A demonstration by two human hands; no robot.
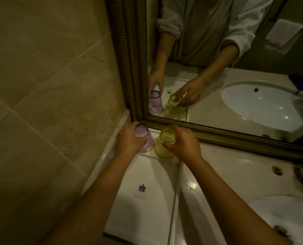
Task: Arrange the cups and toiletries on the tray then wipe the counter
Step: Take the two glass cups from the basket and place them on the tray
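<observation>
Glass, purple cup (144, 140): thin tinted glass, standing at the far left corner of the white tray (143, 206), close to the mirror frame (218, 137); it looks inverted, narrow base up and wide mouth down (the flare toward the bottom suggests it, though the dim light leaves some doubt).
Glass, yellow cup (165, 145): same shape, just beside the purple one on its right, near the tray's right edge.
Left hand (128, 140): fingers and thumb curl round the upper part of the purple cup, gripping it from the left side.
Right hand (183, 143): fingers wrap the top of the yellow cup from the right, thumb toward the near side, clamped on the glass.
Handling: both cups are judged light, rigid and brittle; smooth glass is likely slippery, more so if damp, and a knock against the frame or against each other could chip a rim.
Where to hold: round the narrow upper band, where each hand already sits, since the wall tapers there and the fingers close fully; squeezing the wide mouth would be less secure.
Tray: glossy white with a small crest printed mid-surface, lying on the pale marble counter (226, 174) left of the sink (288, 214); a hard surface, so the cups want setting down gently.
Toiletries: none can be made out in this view.
</observation>
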